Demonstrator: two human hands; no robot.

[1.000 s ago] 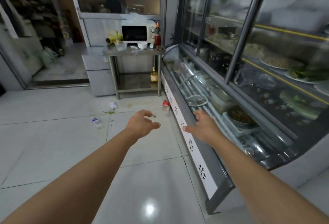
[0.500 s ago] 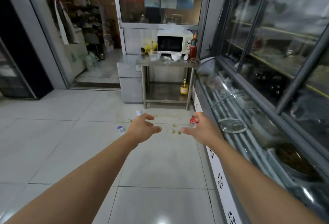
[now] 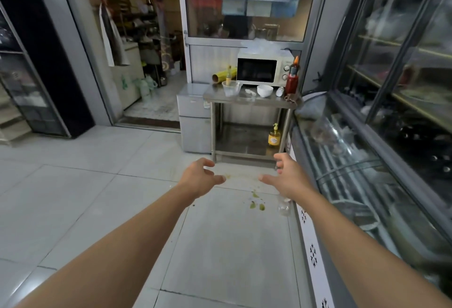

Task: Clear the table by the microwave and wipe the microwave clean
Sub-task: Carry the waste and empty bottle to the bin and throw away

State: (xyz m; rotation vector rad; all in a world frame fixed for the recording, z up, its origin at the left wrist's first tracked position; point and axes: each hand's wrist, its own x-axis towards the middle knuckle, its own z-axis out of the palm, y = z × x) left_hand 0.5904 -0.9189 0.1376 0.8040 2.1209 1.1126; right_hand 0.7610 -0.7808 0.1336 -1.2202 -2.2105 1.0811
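A white microwave (image 3: 263,69) stands at the back of a steel table (image 3: 247,101) ahead of me. On the table sit a clear plastic cup (image 3: 230,88), a white bowl (image 3: 265,90), a red sauce bottle (image 3: 292,79), a yellow roll (image 3: 223,74), a small lying bottle (image 3: 280,91) and a crumpled white scrap (image 3: 250,91). My left hand (image 3: 199,177) and my right hand (image 3: 285,176) are stretched out in front of me over the floor, fingers loosely spread, holding nothing, well short of the table.
A glass display counter (image 3: 347,161) runs along the right. A small grey cabinet (image 3: 194,116) adjoins the table's left side. A yellow pump bottle (image 3: 274,136) stands on the lower shelf. Green scraps (image 3: 256,203) and a clear plastic bottle (image 3: 283,206) lie on the tiled floor.
The view has swung left and come closer to the table; the microwave now appears larger and centred. Both hands stay outstretched and empty.
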